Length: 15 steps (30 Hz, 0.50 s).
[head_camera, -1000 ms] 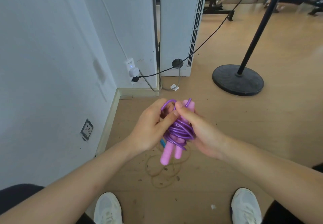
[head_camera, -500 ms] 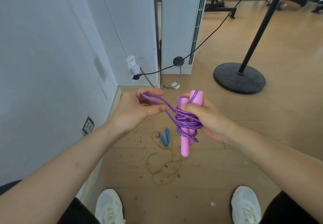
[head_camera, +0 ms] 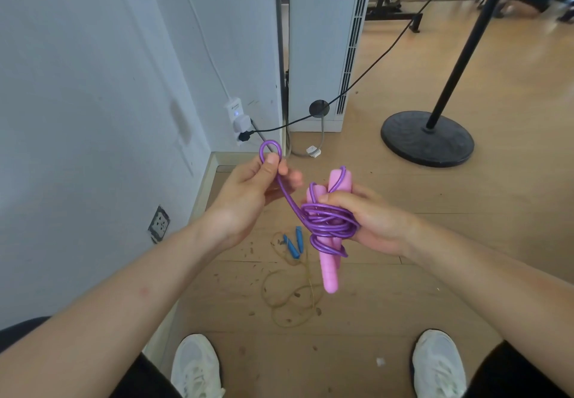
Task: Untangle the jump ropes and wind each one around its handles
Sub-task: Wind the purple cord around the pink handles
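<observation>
Two pink handles [head_camera: 330,268] stand side by side and upright in my right hand [head_camera: 369,220], which grips them with the purple rope [head_camera: 329,222] coiled around their middle. A loose length of that rope runs up and left to my left hand [head_camera: 245,202], which pinches a small loop of it between thumb and fingers. On the floor below lies a second jump rope with blue handles [head_camera: 293,242] and a thin tan cord [head_camera: 289,298] spread in loose loops.
A white wall is on the left with a floor-level socket [head_camera: 159,223] and a plugged adapter [head_camera: 239,121]. A black cable [head_camera: 357,82] crosses to a white unit [head_camera: 320,43]. A black round stand base [head_camera: 427,138] sits at the right. My white shoes [head_camera: 197,366] are below.
My hands have moved apart. The left hand has pulled a loop of purple rope out from the bundle, up and to the left, while the right hand keeps holding the handles.
</observation>
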### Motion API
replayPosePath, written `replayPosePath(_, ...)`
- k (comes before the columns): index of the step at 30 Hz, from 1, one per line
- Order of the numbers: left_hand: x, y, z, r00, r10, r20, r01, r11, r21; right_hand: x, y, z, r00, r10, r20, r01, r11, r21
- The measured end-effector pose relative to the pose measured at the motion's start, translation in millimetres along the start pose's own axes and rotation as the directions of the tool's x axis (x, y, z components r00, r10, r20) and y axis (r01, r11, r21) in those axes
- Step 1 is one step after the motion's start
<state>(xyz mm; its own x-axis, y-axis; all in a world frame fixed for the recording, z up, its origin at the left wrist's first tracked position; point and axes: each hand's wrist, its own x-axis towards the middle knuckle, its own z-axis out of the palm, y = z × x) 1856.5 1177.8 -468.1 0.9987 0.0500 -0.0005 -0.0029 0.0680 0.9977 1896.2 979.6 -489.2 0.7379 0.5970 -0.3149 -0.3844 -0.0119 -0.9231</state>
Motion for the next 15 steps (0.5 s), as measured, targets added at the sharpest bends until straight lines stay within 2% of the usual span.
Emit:
replayPosePath(4, 0, 7, 1, 0.991, -0.128, 0.035, 0.128, 0.992, 0.023, 2, 1, 1, 0.993, -0.066, -0.099, 0.077, 0.991, 0.112)
replayPosePath(6, -1, 6, -1, 0.983, -0.179, 0.045, 0.174, 0.979, 0.111, 2, 2, 0, 0.988, -0.101, -0.118, 0.117, 0.983, 0.139)
replayPosePath(10, -7, -9, 1, 0.985, -0.148, 0.089, 0.1, 0.91, 0.402, 0, 3, 4, 0.97, -0.197, -0.141, 0.213, 0.972, 0.103)
replayPosePath(15, -5, -15, -2, 0.981, -0.075, 0.178, -0.02, 0.877, 0.48, -2, 5, 8, 0.942, -0.309, -0.13, 0.298, 0.95, -0.097)
